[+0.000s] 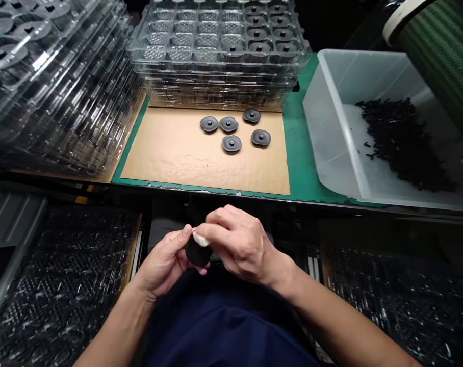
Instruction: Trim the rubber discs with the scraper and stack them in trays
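My left hand [170,257] grips a black rounded plastic part [197,254] by its edge, in front of my body and below the table edge. My right hand [239,242] pinches a small white piece [201,239], perhaps cloth or a finger cover, against the upper rim of that part. Its other fingers are curled. On the brown cardboard sheet [170,153] lie several similar black oval parts [231,143], each with a small stud in the middle.
Clear plastic trays [216,56] are stacked at the back, the top one partly filled with black parts. A taller tray stack [63,92] leans in from the left. At right stands a translucent bin [331,117] holding small black pieces [403,142]. More trays [63,275] sit low beside me.
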`<state>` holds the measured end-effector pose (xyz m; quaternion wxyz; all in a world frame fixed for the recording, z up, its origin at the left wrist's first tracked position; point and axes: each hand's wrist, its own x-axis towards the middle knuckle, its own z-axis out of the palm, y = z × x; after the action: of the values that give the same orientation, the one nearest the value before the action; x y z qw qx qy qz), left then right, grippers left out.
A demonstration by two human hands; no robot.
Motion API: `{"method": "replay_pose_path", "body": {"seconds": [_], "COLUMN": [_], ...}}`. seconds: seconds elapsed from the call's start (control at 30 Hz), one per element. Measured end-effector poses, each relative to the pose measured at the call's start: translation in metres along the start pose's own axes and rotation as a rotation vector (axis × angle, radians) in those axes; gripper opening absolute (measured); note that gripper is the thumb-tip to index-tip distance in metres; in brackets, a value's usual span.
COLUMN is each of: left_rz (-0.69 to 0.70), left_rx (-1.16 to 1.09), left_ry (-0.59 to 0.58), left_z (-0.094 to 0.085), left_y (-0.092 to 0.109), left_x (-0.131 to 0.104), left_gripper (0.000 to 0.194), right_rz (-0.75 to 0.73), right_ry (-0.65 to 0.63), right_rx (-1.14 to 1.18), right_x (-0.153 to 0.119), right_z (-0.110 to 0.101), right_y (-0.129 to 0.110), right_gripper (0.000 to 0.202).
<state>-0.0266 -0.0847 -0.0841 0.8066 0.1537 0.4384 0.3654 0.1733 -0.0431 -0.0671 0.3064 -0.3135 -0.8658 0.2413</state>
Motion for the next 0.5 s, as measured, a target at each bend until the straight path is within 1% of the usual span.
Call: {"method": "replay_pose_path", "body": {"seconds": [0.03,0.07,0.1,0.13,0.17,0.23,0.27,0.3,0.33,0.37,0.43,0.5], "left_rz": [-0.034,-0.04,-0.012,0.053,0.142,0.306,0.344,0.343,0.311,0.261,0.15,0.068], "left_rx": [-0.027,-0.065,-0.106,-0.142,-0.166,-0.168,-0.144,-0.112,-0.079,-0.048,-0.012,-0.032], "left_ry": [-0.021,-0.025,-0.011,0.023,0.07,0.164,0.19,0.195,0.183,0.159,0.082,0.014], "left_z": [0.0,0.001,0.003,0.006,0.009,0.013,0.014,0.013,0.011,0.008,0.002,-0.001], "left_y": [-0.001,-0.001,-0.001,0.001,0.002,0.007,0.008,0.009,0.01,0.009,0.007,0.003], "left_x": [0.001,0.001,0.002,0.003,0.004,0.004,0.004,0.004,0.004,0.003,0.002,0.002], "left_gripper": [0.042,0.041,0.038,0.035,0.034,0.04,0.045,0.047,0.047,0.046,0.037,0.033], "right_rz": [-0.075,-0.104,-0.074,0.009,0.125,0.354,0.424,0.453,0.445,0.406,0.253,0.073], "right_ry": [-0.017,-0.014,0.012,0.053,0.085,0.092,0.076,0.058,0.047,0.05,0.048,0.001], "right_rx": [-0.027,-0.044,-0.044,-0.018,0.034,0.17,0.216,0.234,0.225,0.199,0.146,0.106], "right_x": [0.002,0.004,0.005,0.005,0.005,0.003,0.001,0.0,-0.001,-0.001,0.001,0.004], "right_z": [-0.001,-0.002,-0.001,0.001,0.003,0.008,0.011,0.012,0.012,0.011,0.008,0.004], "right_y": [0.001,0.001,0.0,-0.001,-0.002,-0.004,-0.004,-0.005,-0.004,-0.004,-0.002,0.0], "right_gripper": [0.022,0.022,0.021,0.019,0.016,0.012,0.013,0.016,0.017,0.016,0.015,0.019]}}
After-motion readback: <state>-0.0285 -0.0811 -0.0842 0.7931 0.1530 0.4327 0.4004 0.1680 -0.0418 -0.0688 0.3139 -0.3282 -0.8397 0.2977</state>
